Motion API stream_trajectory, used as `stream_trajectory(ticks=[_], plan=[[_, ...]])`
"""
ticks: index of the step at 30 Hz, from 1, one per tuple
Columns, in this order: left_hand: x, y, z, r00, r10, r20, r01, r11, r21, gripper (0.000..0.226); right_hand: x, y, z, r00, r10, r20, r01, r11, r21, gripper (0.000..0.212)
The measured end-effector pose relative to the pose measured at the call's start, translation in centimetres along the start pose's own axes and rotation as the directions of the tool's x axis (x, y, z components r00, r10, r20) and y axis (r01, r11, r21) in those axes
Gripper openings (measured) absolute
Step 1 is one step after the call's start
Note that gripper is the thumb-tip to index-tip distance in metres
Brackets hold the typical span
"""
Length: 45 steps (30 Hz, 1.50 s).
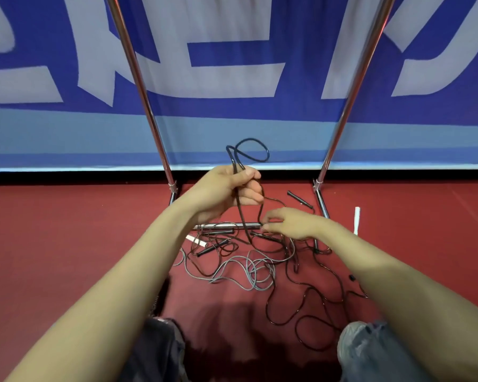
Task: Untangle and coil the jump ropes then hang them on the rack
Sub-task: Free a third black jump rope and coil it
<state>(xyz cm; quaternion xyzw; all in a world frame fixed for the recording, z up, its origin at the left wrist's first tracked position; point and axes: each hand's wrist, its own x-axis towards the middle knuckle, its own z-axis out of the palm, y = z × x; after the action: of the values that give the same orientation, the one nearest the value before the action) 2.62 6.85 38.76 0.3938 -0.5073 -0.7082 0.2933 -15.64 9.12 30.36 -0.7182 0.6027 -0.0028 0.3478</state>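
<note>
Above, rack (138,78) top cut off; black rope (239,208) vanishes under right hand (290,224).

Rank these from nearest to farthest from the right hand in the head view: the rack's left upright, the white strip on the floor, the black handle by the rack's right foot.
1. Black handle, just beyond the right hand.
2. White strip, on the floor to its right.
3. Rack's left upright, away to the left.

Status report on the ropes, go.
Left hand grips black rope loop. Right hand pinches same rope lower. Grey rope lies tangled with it on floor.
</note>
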Motion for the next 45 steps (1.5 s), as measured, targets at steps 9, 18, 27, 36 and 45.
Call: stream_trajectory(ticks=[9,18,27,36,45], plan=[[0.0,-1.2,-0.9,0.945,-0.226,-0.235,0.229,0.973,-0.014,0.034,-1.5,-2.5,-1.7,0.959,0.069,-0.276,0.156,0.685,0.712,0.016],[1.8,-1.8,-1.4,0.919,-0.264,-0.292,0.154,0.924,-0.351,0.035,-1.8,-3.8,0.9,0.982,0.042,-0.184,0.065,0.840,0.539,0.013],[1.5,-4.8,0.8,0.965,-0.108,-0.240,0.163,0.961,0.222,0.007,-1.3,-3.4,-2.4,0.905,0.220,-0.365,0.163,0.613,0.773,0.013],[1.9,-8.6,2.8,0.981,0.186,0.046,-0.163,0.686,0.709,0.033,-2.2,-3.3,-5.2,0.934,0.307,-0.182,0.140,0.154,0.978,0.015],[1.6,-8.0,2.9,0.994,0.112,-0.021,-0.088,0.874,0.478,0.026,-2.5,-2.2,-5.8,0.927,0.360,-0.099,0.001,0.264,0.965,0.018]])
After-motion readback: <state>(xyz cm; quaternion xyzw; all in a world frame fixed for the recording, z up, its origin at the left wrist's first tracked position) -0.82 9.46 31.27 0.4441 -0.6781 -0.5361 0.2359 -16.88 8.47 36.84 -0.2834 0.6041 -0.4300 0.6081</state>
